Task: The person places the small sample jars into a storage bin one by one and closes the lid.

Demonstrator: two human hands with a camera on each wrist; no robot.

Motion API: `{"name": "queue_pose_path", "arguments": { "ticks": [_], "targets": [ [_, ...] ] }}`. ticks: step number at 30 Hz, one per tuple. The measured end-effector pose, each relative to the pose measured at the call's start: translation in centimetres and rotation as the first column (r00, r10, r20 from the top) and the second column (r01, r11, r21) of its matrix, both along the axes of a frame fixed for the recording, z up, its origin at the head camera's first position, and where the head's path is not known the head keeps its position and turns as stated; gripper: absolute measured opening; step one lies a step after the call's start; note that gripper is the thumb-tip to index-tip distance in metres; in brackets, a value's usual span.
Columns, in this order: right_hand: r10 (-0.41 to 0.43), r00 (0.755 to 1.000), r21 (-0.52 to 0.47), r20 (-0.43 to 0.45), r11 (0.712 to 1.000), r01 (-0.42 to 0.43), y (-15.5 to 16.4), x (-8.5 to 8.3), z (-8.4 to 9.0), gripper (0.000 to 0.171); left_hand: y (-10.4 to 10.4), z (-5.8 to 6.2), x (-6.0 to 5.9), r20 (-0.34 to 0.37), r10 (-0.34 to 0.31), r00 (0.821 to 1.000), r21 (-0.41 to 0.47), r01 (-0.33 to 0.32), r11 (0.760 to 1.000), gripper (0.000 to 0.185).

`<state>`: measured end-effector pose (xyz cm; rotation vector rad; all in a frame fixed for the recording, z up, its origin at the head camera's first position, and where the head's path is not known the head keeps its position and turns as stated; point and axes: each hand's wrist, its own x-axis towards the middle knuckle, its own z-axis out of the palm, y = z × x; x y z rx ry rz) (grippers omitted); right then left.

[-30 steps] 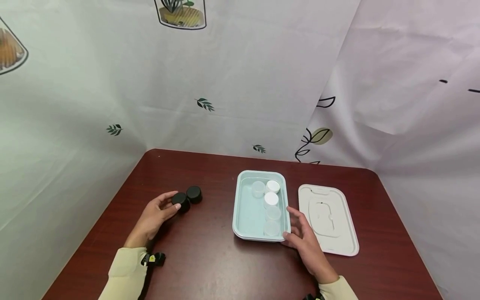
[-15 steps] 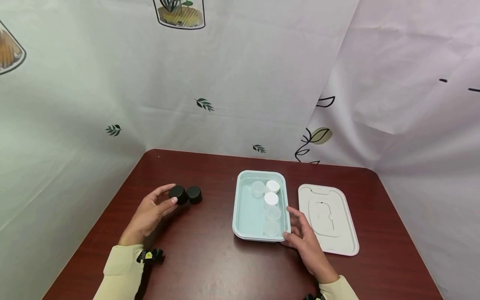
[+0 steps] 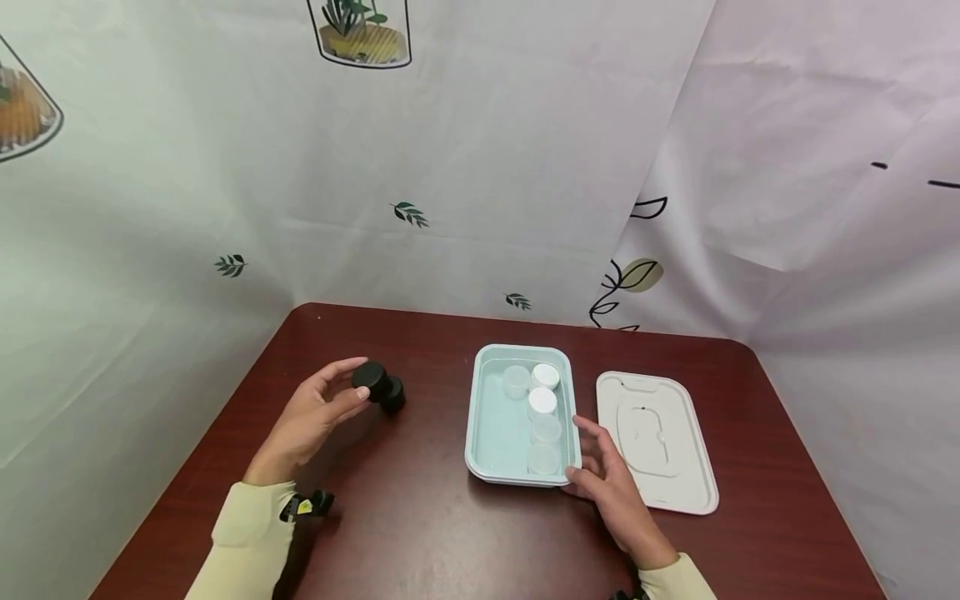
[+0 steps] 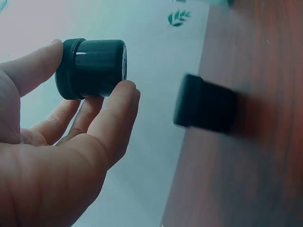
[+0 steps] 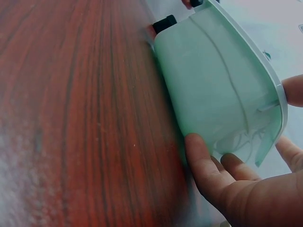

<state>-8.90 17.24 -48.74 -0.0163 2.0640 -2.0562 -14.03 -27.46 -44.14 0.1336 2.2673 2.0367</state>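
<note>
My left hand (image 3: 300,427) pinches a small black lidded jar (image 3: 368,377) between thumb and fingers. In the left wrist view that jar (image 4: 100,67) is held off the table, its ridged lid against the thumb. A second black jar (image 3: 393,398) stands on the table just behind and right of it, partly covered in the head view. My right hand (image 3: 611,496) grips the near right side of a pale blue plastic bin (image 3: 497,437), fingers at its rim and side wall. Inside the bin, along its right and far part, sit several small round jars, some white-topped (image 3: 542,402), some translucent (image 3: 543,457).
A flat white lid (image 3: 686,446) lies on the dark red wooden table (image 3: 442,542) to the right of the bin, behind my right hand. A pale printed cloth (image 3: 480,167) hangs behind the table's far edge and at both sides.
My left hand has picked the nearer black jar up from beside the other one and carried it slightly farther and right. The right hand and the bin have stayed in place.
</note>
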Motion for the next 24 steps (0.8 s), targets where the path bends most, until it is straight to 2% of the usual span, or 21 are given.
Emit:
{"name": "queue_pose_path", "arguments": {
  "ticks": [5, 10, 16, 24],
  "targets": [
    [-0.003, 1.0, 0.001, 0.005, 1.0, 0.003, 0.0, 0.0, 0.1, 0.07, 1.7, 1.0, -0.7, 0.004, -0.035, 0.999, -0.009, 0.035, 0.999, 0.063],
    [0.001, 1.0, -0.011, 0.008, 1.0, -0.001, -0.1, 0.0, 0.0, 0.07, 4.0, 2.2, -1.9, 0.001, -0.088, 0.996, -0.046, 0.088, 0.995, 0.059],
    [-0.001, 1.0, -0.016, 0.011, 1.0, 0.001, -0.1, 0.1, -0.1, 0.07, 6.9, 3.1, -3.5, -0.049, -0.172, 0.984, -0.093, 0.167, 0.982, 0.055],
    [0.0, 1.0, -0.003, 0.004, 1.0, 0.0, -0.1, 0.0, 0.0, 0.07, 10.3, 3.9, -5.0, -0.075, -0.252, 0.965, -0.078, 0.246, 0.966, 0.055]
  ]
}}
